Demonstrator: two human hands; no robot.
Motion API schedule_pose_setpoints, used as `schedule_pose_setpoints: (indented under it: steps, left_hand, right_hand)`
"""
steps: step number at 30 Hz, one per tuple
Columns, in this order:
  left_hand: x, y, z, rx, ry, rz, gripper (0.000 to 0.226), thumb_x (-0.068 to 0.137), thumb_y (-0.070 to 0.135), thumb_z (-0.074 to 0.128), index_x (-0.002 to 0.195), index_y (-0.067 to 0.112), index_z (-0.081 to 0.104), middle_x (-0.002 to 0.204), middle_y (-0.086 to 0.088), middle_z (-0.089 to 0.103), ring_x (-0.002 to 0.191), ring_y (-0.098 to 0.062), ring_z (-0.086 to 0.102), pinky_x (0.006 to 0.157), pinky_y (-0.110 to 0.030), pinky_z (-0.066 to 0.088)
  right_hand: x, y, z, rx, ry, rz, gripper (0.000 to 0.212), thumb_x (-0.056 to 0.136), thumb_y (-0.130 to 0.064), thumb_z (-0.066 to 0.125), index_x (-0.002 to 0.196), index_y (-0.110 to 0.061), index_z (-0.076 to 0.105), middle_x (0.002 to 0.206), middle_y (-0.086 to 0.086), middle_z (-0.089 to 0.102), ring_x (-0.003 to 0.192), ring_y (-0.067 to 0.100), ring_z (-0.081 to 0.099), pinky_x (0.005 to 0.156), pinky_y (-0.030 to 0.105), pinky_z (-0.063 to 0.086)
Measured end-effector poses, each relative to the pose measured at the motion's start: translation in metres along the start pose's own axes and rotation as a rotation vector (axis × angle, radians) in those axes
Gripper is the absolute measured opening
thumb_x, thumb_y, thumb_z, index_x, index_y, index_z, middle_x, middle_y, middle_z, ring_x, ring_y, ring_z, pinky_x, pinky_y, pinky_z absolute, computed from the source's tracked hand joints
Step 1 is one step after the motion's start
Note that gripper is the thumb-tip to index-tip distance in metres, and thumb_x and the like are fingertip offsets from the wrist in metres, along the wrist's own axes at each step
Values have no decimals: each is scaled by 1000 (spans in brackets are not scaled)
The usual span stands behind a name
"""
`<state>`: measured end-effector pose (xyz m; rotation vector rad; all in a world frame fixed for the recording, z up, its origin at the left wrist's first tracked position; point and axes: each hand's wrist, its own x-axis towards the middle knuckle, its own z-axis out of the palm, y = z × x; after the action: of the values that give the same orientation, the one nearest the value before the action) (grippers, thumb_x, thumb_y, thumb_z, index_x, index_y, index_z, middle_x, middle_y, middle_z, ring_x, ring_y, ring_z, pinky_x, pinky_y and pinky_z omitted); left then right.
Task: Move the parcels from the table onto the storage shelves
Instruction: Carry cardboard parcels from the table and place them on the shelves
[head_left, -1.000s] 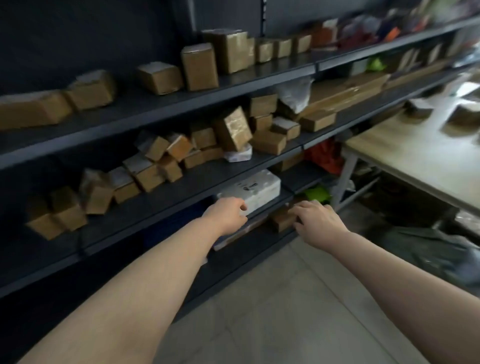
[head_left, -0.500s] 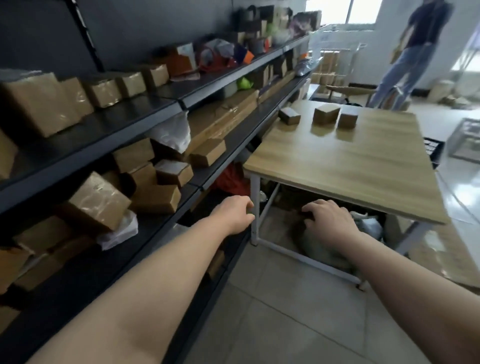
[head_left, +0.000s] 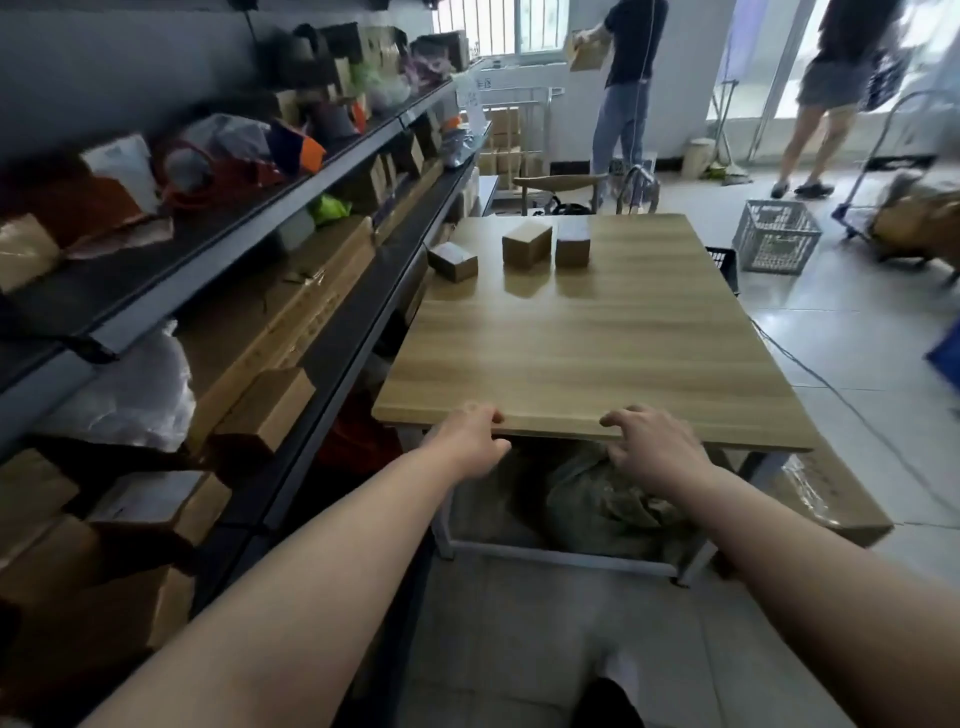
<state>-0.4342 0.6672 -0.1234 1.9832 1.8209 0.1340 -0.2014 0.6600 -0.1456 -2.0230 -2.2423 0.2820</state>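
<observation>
Storage shelves (head_left: 291, 200) run down the left, packed with brown boxes and orange and grey bags up top. On the middle shelf sit a white plastic bag (head_left: 130, 395), a long flat carton (head_left: 291, 312) and a green bag (head_left: 330, 208) further back. A white paper sign (head_left: 470, 98) hangs at the shelves' far end, its print too blurred to read.

The table (head_left: 597, 353) stands just beside the shelves. There are three parcels near its far left corner: a low parcel (head_left: 453, 261) by the left edge, then a middle parcel (head_left: 526, 245) and a right parcel (head_left: 572, 248) close together.

The left hand (head_left: 467, 441) is at the table's near edge, empty, fingers loosely curled. The right hand (head_left: 654, 447) is at the same edge, relaxed, holding nothing. Whether either touches the edge, cannot tell.

An olive sack (head_left: 608, 499) lies under the table. A grey crate (head_left: 776, 236) sits on the floor off the far right corner. Two people stand at the back, and the left one (head_left: 626, 78) holds a box.
</observation>
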Motion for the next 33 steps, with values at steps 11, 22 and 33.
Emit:
schedule_pose_setpoints:
  steps: [11,22,33]
  left_hand:
    - [183,37,-29,58,25,-130,46,96,32,55,140,22,45,146,-4,39,134,-24,37,105,-36,36]
    - [338,28,-51,17,6,-157,47,92,31,61,136,20,50,144,-7,44,132,-27,40,108,-36,36]
    - [539,-1,-93,77,-57,-66,46,92,33,58,136,23,48,142,-5,44,131,-25,41,106,-37,38]
  right_hand:
    - [199,80,-10,14,-113,-6,41,93,-32,51,134,-30,50,141,1,46,126,25,45,96,36,41]
    - [349,95,-13,48,-123,61,42,91,-33,52,134,-30,50,140,2,46,130,25,40,101,40,37]
    - [545,93,-13,80,-114,258,43,91,-36,54,134,-30,50,140,2,45,131,24,38,103,42,35]
